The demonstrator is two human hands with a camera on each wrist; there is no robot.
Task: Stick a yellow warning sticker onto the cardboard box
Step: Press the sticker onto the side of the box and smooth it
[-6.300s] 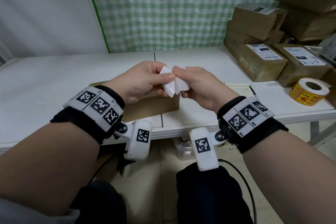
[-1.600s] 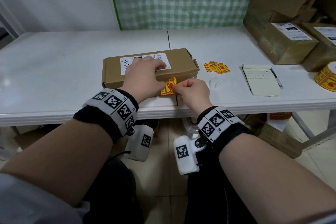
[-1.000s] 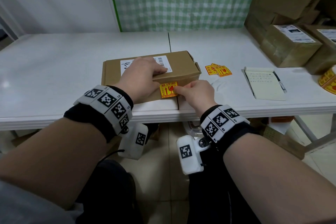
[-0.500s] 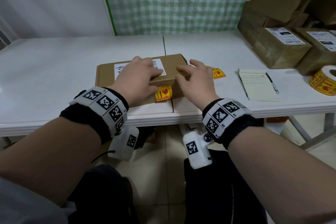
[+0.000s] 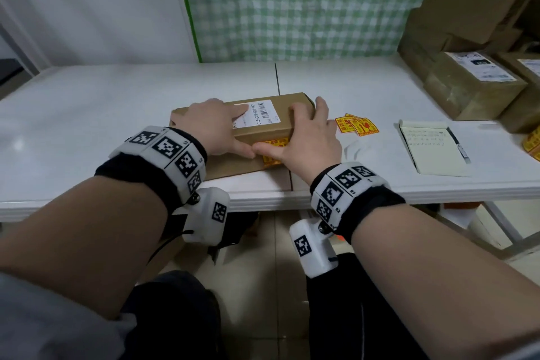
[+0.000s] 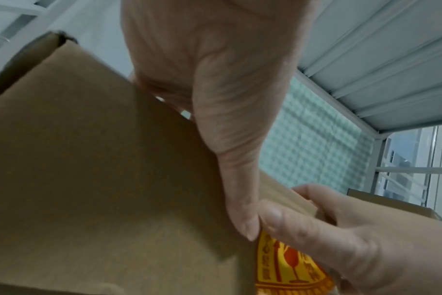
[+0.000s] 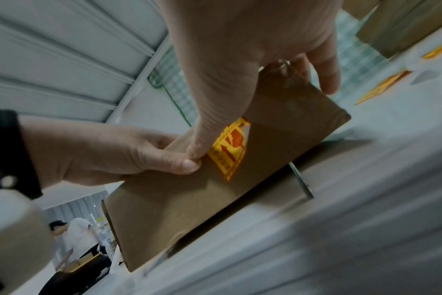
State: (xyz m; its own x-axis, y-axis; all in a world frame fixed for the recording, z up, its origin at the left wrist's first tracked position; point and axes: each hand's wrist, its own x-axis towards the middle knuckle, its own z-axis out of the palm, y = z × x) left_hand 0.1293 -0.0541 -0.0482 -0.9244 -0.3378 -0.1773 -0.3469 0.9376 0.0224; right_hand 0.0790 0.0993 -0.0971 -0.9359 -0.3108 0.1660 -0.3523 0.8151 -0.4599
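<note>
A brown cardboard box (image 5: 233, 165) with a white shipping label lies near the front edge of the white table (image 5: 117, 102). A yellow warning sticker (image 5: 273, 159) sits on the box's front face. My left hand (image 5: 213, 128) grips the box, with its fingers on the top and its thumb down the front face (image 6: 240, 199). My right hand (image 5: 309, 137) wraps the box's right end. Its thumb (image 7: 197, 147) lies across the front face at the edge of the sticker (image 7: 230, 147) and touches the left thumb. The right hand hides part of the sticker.
Loose yellow stickers (image 5: 356, 125) lie just right of the box. A notepad (image 5: 435, 146) with a pen lies further right. A sticker roll (image 5: 533, 140) shows at the right edge. Several stacked cardboard parcels (image 5: 473, 82) fill the back right corner.
My right hand let go of the sticker, which now stays on the front face. It then moved up and over the box's right end, with its thumb coming down beside the left thumb.
</note>
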